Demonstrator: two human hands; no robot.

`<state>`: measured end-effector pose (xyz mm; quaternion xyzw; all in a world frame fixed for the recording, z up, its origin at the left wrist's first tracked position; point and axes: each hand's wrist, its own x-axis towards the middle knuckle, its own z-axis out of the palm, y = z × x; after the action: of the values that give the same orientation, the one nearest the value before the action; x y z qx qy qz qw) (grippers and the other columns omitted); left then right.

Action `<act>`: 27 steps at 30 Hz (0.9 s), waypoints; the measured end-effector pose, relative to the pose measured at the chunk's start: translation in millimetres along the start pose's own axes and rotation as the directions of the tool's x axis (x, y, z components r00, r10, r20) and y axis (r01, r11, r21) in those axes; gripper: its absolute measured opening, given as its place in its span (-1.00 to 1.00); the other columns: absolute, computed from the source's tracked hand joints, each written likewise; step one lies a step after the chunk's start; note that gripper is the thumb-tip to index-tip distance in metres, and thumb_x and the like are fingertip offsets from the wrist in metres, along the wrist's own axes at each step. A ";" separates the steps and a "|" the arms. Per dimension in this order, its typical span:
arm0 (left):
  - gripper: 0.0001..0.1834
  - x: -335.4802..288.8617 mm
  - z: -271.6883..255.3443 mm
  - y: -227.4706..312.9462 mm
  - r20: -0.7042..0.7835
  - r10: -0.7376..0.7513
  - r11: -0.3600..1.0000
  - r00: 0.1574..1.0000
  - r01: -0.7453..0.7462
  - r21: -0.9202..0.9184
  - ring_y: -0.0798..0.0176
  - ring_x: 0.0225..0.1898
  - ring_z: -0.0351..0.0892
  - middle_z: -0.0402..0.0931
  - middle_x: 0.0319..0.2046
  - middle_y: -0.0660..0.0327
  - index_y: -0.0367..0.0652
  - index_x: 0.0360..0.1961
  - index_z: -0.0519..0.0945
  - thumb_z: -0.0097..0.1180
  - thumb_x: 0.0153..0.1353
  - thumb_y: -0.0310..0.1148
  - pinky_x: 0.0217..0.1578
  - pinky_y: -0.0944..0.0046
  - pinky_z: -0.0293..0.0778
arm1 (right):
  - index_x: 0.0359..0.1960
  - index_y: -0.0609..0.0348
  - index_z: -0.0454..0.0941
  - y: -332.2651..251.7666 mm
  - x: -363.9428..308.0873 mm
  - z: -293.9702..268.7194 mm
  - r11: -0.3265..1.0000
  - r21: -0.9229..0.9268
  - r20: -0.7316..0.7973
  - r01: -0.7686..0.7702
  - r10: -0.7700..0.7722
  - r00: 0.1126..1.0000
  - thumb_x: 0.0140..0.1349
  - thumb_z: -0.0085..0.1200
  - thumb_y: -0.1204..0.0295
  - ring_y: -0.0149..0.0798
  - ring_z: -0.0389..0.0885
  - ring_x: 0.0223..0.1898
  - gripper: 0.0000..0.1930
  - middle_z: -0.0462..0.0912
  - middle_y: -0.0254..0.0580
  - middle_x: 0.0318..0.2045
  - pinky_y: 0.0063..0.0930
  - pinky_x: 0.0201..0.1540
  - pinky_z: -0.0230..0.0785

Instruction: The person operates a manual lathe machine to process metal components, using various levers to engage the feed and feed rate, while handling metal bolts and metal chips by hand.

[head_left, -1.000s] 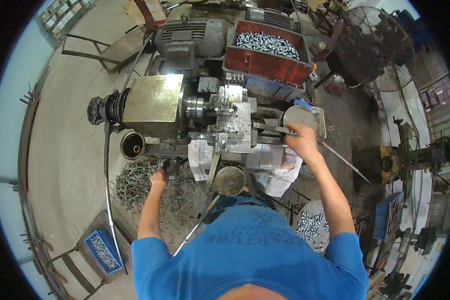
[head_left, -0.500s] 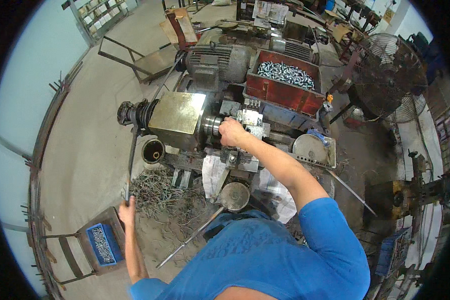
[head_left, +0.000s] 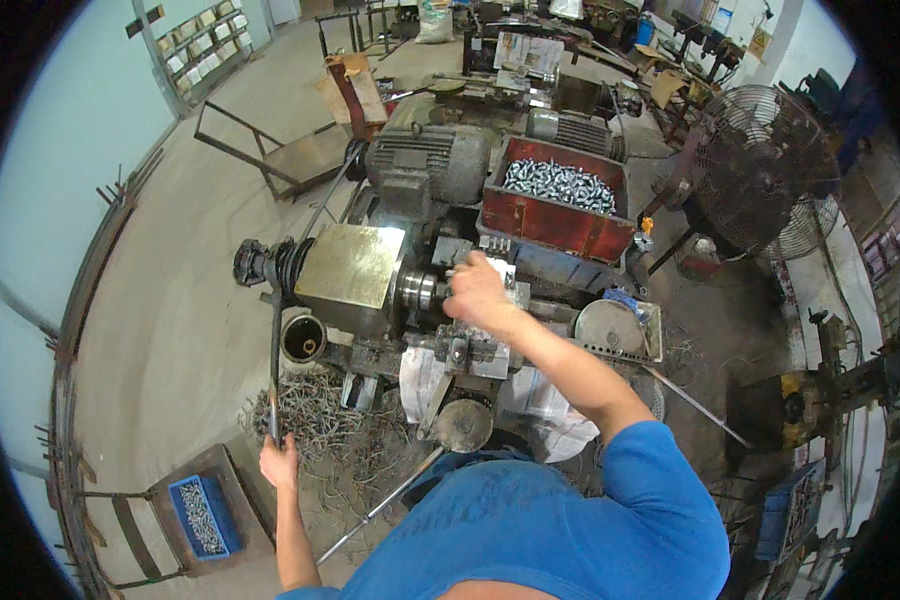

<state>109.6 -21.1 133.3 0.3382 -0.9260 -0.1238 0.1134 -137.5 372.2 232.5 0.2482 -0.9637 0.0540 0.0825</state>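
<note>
Steel swarf (head_left: 320, 420), tangled and grey, lies heaped on the floor at the foot of a small lathe (head_left: 390, 280), and the person in the blue shirt stands over both. Their left hand (head_left: 278, 462) is low at the edge of that heap, fist closed around the lower end of a long dark lever (head_left: 274, 360) that runs up to the pulley end of the machine. Their right hand (head_left: 476, 292) reaches out across the machine, fingers curled down on the toolpost block (head_left: 495, 275) just beside the shiny chuck (head_left: 417, 291); whether it grips something there or only presses on it, I cannot tell. Just behind that hand sits a red tray (head_left: 555, 222) filled with bright metal parts, with a grey motor (head_left: 425, 160) to its left. A blue bin (head_left: 200, 515) of small parts sits on a low stand near the left hand. A big floor fan (head_left: 760, 170) stands well apart on the right.
</note>
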 end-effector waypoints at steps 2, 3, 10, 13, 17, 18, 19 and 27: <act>-0.59 3.1 -2.1 2.3 -0.018 -0.027 0.999 0.999 0.026 -0.029 -0.19 -0.46 0.50 0.50 -0.60 -0.07 -0.27 -0.57 0.49 0.18 -0.08 -0.06 -0.41 -0.04 0.40 | -0.62 0.16 0.62 26.2 -11.4 -42.7 0.996 0.053 -0.064 -0.065 0.069 0.996 -0.25 0.05 0.27 0.00 0.41 -0.15 -0.76 0.57 -0.09 -0.49 -0.26 -0.03 0.25; -0.61 7.9 -3.4 3.9 -0.063 0.011 0.999 0.998 -0.013 -0.031 -0.17 -0.47 0.52 0.50 -0.60 -0.07 -0.28 -0.60 0.49 0.18 -0.08 -0.10 -0.41 -0.03 0.40 | -0.56 0.18 0.62 45.6 -8.7 -62.2 0.993 0.046 -0.063 -0.110 0.113 0.992 -0.27 0.06 0.29 0.01 0.40 -0.13 -0.74 0.56 -0.05 -0.43 -0.24 -0.02 0.26; -0.54 77.9 21.0 -19.7 0.265 0.039 0.997 0.963 -0.019 -0.079 -0.20 -0.46 0.53 0.49 -0.60 -0.17 -0.43 -0.54 0.53 0.10 -0.05 -0.10 -0.43 -0.02 0.40 | -0.09 0.12 0.49 92.4 -85.7 -70.4 0.981 0.183 -0.489 -0.069 0.152 0.859 -0.32 0.10 0.33 0.11 0.35 0.00 -0.42 0.32 0.15 0.08 -0.14 0.05 0.24; -0.61 97.2 62.5 -89.2 0.113 0.163 0.984 0.980 -0.170 0.057 0.14 -0.79 0.44 0.42 -0.78 0.08 -0.35 -0.49 0.51 0.07 0.00 -0.13 -0.63 0.15 0.40 | -0.15 0.18 0.50 63.4 -176.6 -12.6 0.936 0.350 -0.472 -0.030 0.204 0.858 -0.33 0.11 0.30 0.11 0.37 0.00 -0.46 0.37 0.14 0.05 -0.14 0.04 0.26; -0.67 95.9 62.8 -89.4 0.237 0.157 0.986 0.959 -0.140 -0.088 0.27 -0.85 0.33 0.31 -0.84 0.20 -0.38 -0.41 0.49 0.13 0.02 -0.24 -0.80 0.24 0.31 | -0.21 0.19 0.55 20.3 -348.1 66.4 0.647 0.547 -0.060 -0.532 0.664 0.745 -0.30 0.10 0.34 0.06 0.41 0.00 -0.52 0.39 0.10 0.04 -0.25 0.05 0.28; -0.68 94.9 59.7 -86.0 0.319 0.130 0.980 0.939 -0.072 -0.187 0.29 -0.86 0.32 0.29 -0.84 0.22 -0.39 -0.40 0.48 0.14 0.02 -0.27 -0.82 0.26 0.30 | -0.22 0.19 0.56 7.5 -388.4 72.4 0.556 0.527 0.016 -0.643 0.750 0.661 -0.31 0.10 0.36 0.06 0.42 -0.01 -0.54 0.40 0.10 0.04 -0.26 0.05 0.28; -0.69 92.3 55.5 -81.3 0.399 0.105 0.960 0.911 0.011 -0.279 0.31 -0.86 0.30 0.27 -0.84 0.23 -0.41 -0.40 0.47 0.15 0.02 -0.30 -0.84 0.27 0.29 | -0.24 0.20 0.57 -5.4 -427.4 75.6 0.460 0.497 0.085 -0.736 0.818 0.568 -0.31 0.09 0.37 0.06 0.43 -0.02 -0.55 0.41 0.11 0.04 -0.27 0.05 0.29; -0.76 67.2 45.5 -34.5 0.529 0.036 0.945 0.848 0.143 -0.294 0.37 -0.82 0.22 0.24 -0.77 0.28 -0.41 -0.37 0.42 0.14 0.04 -0.43 -0.84 0.33 0.37 | -0.32 0.27 0.57 -34.4 -618.7 149.1 0.001 -0.045 0.334 -0.999 0.943 -0.014 -0.23 0.04 0.38 -0.02 0.41 0.03 -0.64 0.35 0.08 0.08 -0.38 0.06 0.31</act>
<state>66.8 -83.7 88.4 0.2940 -0.8785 -0.3645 -0.0947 393.6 611.1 -26.5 -0.4853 -0.8482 0.1620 -0.1369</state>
